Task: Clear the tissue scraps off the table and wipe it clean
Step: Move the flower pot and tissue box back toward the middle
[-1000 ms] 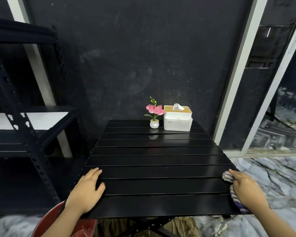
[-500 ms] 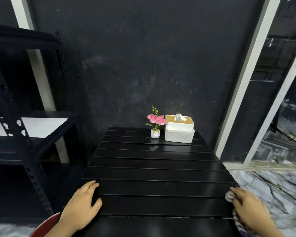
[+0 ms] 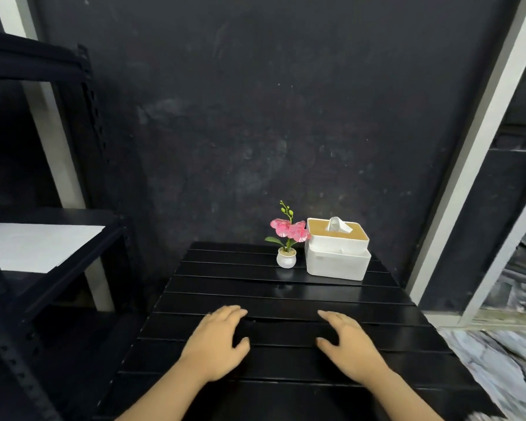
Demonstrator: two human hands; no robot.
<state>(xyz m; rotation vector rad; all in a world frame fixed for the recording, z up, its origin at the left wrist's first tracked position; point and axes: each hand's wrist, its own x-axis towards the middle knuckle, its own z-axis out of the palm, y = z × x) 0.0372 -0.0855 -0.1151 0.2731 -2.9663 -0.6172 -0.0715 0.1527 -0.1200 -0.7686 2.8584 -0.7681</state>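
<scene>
The black slatted table fills the lower middle of the head view. My left hand and my right hand both rest palm down on its middle slats, fingers spread, a short gap between them. Neither hand holds anything. I see no tissue scraps on the tabletop. A small pale patch shows at the table's near right corner; I cannot tell whether it is the striped cloth.
A white tissue box with a tan lid and a small white pot of pink flowers stand at the table's far edge against the dark wall. A black metal rack is at the left. Marbled floor lies to the right.
My right hand has left the striped cloth at the table's right edge and moved inward. My left hand has also moved toward the middle. The camera has tilted up and closer.
</scene>
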